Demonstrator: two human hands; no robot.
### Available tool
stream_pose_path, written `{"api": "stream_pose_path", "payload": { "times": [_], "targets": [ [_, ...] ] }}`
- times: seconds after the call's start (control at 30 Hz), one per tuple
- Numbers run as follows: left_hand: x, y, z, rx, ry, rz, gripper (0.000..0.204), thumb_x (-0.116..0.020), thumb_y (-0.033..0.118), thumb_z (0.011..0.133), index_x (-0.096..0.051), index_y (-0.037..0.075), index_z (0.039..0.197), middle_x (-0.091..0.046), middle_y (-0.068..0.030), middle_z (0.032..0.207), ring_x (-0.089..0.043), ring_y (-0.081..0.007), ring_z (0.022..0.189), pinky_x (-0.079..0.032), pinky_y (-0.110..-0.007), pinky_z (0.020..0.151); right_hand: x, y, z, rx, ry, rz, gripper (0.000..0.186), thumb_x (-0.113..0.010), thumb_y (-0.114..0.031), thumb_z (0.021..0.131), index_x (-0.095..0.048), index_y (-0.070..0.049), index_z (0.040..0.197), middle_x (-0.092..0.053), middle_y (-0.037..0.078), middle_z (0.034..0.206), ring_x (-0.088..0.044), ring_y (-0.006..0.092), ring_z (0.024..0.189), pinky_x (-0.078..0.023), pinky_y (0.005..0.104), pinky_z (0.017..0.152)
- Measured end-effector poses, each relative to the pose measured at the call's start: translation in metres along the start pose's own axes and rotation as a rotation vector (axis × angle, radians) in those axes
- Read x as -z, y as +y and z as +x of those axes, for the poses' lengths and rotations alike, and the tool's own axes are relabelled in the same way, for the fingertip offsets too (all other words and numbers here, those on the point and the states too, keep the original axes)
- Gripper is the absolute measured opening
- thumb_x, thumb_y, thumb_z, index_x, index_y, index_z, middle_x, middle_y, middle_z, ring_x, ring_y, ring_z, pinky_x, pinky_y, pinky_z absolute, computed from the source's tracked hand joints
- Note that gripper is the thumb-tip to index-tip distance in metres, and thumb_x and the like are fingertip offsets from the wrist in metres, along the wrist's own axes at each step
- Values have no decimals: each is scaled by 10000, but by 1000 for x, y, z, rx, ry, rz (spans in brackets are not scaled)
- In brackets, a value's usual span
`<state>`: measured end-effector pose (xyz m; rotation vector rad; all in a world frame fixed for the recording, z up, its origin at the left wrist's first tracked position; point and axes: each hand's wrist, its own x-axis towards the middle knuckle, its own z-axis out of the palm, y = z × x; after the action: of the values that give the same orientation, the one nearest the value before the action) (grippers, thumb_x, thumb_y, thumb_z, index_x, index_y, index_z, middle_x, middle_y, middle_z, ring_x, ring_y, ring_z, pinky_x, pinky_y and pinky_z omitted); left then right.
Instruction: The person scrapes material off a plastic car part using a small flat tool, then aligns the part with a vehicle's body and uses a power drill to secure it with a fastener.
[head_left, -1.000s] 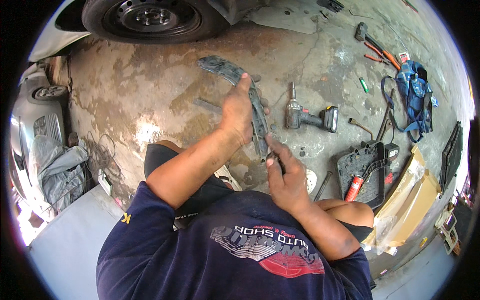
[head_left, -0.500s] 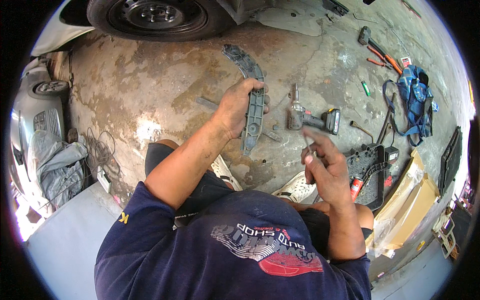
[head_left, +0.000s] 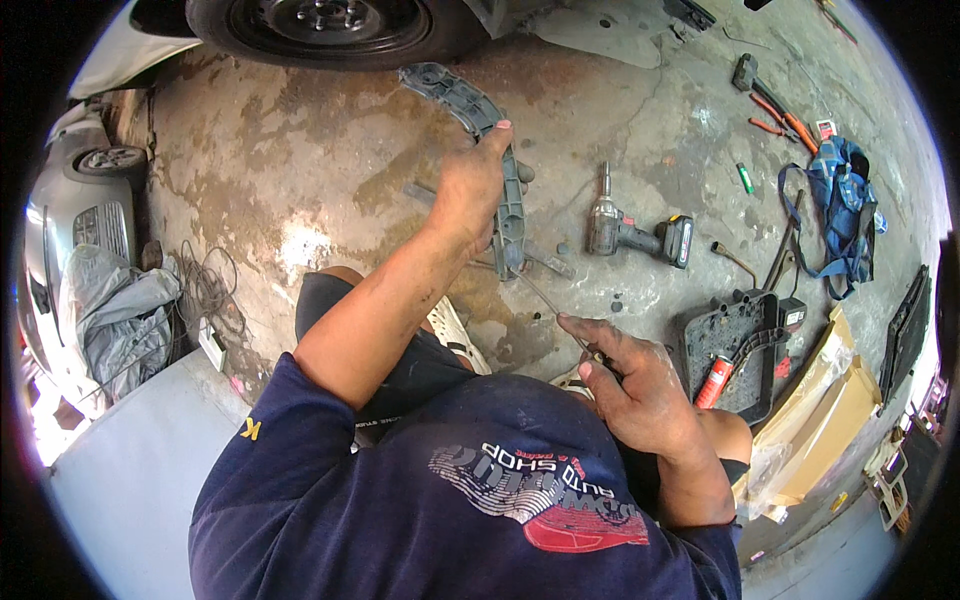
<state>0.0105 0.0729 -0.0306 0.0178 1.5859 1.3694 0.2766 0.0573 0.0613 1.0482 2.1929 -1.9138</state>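
Observation:
My left hand (head_left: pixel 468 190) is closed around the middle of a long, curved grey plastic bracket (head_left: pixel 511 215) with ribbed pockets. The bracket's curved end points away to the upper left, and its straight end hangs toward me. In my right hand (head_left: pixel 642 388) is a thin-shafted screwdriver (head_left: pixel 543 296), its handle mostly hidden by the fingers. The shaft's tip reaches the bracket's near end; whether it touches cannot be made out. Beyond my right hand, a cordless impact wrench (head_left: pixel 630 235) with a long socket lies on the floor.
A car wheel (head_left: pixel 330 25) stands at the far side. To the right are a black tray (head_left: pixel 690 345), a red spray can (head_left: pixel 713 382), cardboard (head_left: pixel 815 430), a blue harness bag (head_left: pixel 842 215) and a hammer (head_left: pixel 745 72). Cable (head_left: pixel 212 290) and a grey cover (head_left: pixel 125 310) lie left.
My right hand has moved down and left, bringing the screwdriver's shaft to the bracket's near end. My left hand has shifted the bracket slightly away, tilting its far end left.

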Motion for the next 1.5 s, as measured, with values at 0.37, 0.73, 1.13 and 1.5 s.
{"api": "stream_pose_path", "payload": {
  "times": [0.37,0.73,1.13,1.5],
  "targets": [
    [-2,-2,10,-203,82,-107,289,-644,350,1086,-588,69,1122,-614,-68,805,-638,-222,636,-569,-394,614,-21,-2,4,-135,92,89,445,-598,-35,1003,-616,-12,1447,-695,288,1327,-677,465,1237,-524,451,1057],
    [9,-6,29,-162,221,-163,266,-619,309,1100,-563,55,1153,-628,-93,843,-623,-239,619,-553,-403,587,-55,28,17,109,279,43,438,-598,-22,1017,-613,8,1455,-706,217,1231,-681,297,1049,-529,352,957],
    [4,10,14,-94,135,-273,260,-588,282,1115,-576,40,1208,-597,-89,859,-606,-222,652,-540,-367,575,-62,50,19,164,282,138,440,-595,-31,1016,-595,9,1455,-685,259,1372,-692,394,1259,-514,411,1075],
    [16,0,21,-81,139,-242,281,-575,306,1119,-559,55,1245,-605,-93,849,-634,-243,644,-558,-385,595,-55,44,17,104,240,91,474,-587,-18,1028,-577,-8,1502,-657,111,1084,-608,176,899,-498,312,819]
  ]
}}
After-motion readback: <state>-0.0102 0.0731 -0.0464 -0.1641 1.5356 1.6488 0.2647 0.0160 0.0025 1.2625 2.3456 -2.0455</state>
